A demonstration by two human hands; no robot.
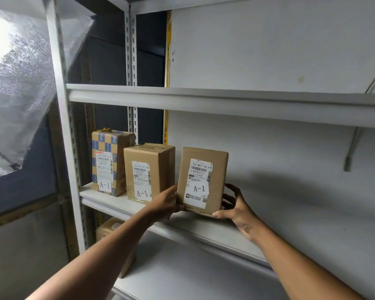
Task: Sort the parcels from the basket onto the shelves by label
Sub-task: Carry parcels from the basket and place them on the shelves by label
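Observation:
A brown cardboard parcel (201, 180) with a white "A-1" label stands upright on the middle shelf (204, 230). My left hand (165, 202) grips its lower left edge and my right hand (236, 208) holds its lower right corner, thumb under the front and fingers behind. Left of it stand two more parcels marked "A-1": a plain brown one (148, 172) and a blue-and-tan checked one (109, 161) at the far left. The basket is out of view.
A bare white shelf (225, 100) runs above. Below the middle shelf sit another shelf (182, 273) and a brown box (109, 227), partly hidden by my left arm. A slotted upright post (63, 105) stands at left, with a bright window beyond. A grey wall backs the shelves.

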